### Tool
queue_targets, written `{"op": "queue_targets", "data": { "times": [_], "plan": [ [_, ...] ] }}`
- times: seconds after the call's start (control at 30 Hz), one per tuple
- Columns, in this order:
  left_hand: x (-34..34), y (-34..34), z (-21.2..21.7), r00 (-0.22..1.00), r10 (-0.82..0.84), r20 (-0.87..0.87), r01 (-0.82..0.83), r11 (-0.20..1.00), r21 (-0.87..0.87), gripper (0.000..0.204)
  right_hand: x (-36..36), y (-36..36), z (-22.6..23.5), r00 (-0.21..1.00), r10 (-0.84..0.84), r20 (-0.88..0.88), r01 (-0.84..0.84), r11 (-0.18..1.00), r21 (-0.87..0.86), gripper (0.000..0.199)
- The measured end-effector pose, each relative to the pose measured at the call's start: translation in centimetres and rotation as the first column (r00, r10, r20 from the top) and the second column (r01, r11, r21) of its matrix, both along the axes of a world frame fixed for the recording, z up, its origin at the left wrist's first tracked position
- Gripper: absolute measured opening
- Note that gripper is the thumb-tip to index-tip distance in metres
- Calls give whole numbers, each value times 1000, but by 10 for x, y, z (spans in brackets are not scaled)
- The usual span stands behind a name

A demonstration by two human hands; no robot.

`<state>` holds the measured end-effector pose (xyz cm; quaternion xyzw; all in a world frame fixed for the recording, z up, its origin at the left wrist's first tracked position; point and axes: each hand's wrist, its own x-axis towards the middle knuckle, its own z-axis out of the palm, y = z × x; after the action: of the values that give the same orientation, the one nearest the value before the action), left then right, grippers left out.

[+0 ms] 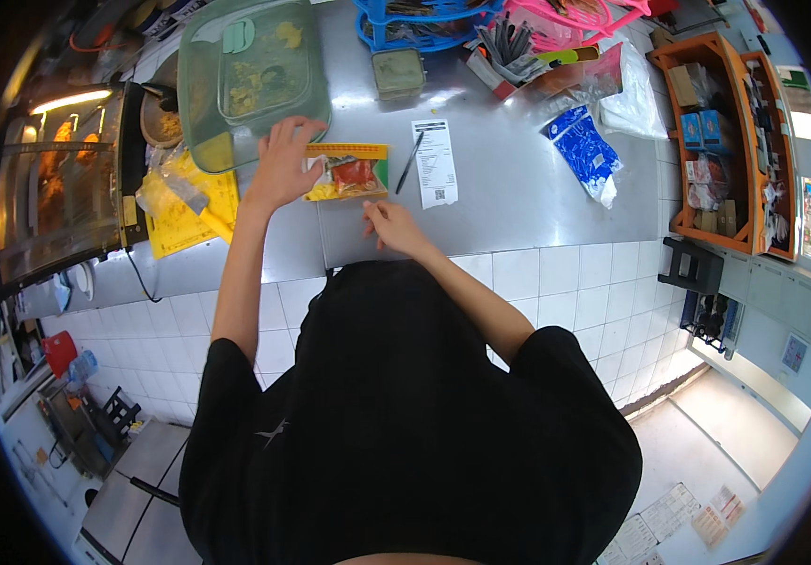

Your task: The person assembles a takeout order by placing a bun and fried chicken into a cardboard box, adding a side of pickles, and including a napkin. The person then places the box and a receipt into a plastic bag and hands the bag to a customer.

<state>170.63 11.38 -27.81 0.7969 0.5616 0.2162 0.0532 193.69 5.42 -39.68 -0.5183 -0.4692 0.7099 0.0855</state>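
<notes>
We see the steel counter (509, 188), then the green bin (245, 75) at its left (lid on). Below the bin lies a food packet (349, 172): our left hand (283, 165) presses its left edge, fingers spread, while our right hand (391, 226) rests loosely curled just below it. A receipt (437, 162) and pen (410, 162) lie beside it.

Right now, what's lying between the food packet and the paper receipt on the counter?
A dark pen lies slanted between the packet and the receipt, in the head view.
</notes>
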Motion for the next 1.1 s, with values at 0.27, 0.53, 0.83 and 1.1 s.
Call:
{"op": "queue_targets", "data": {
  "times": [0.27,0.53,0.83,1.1],
  "plan": [
    [4,29,-28,989,-126,-84,87,926,-367,22,26,-8,1,980,-22,199,-101,802,588,31],
    [-12,-51,-45,931,310,192,-181,849,-496,21,16,3,0,992,-96,81,13,722,691,28],
    [52,-138,-40,306,799,517,22,537,-843,23,-7,16,12,918,-3,396,-335,528,780,19],
    [27,-124,-33,393,780,486,-2,530,-848,25,-8,17,27,970,45,239,-220,588,778,28]
  ]
}}
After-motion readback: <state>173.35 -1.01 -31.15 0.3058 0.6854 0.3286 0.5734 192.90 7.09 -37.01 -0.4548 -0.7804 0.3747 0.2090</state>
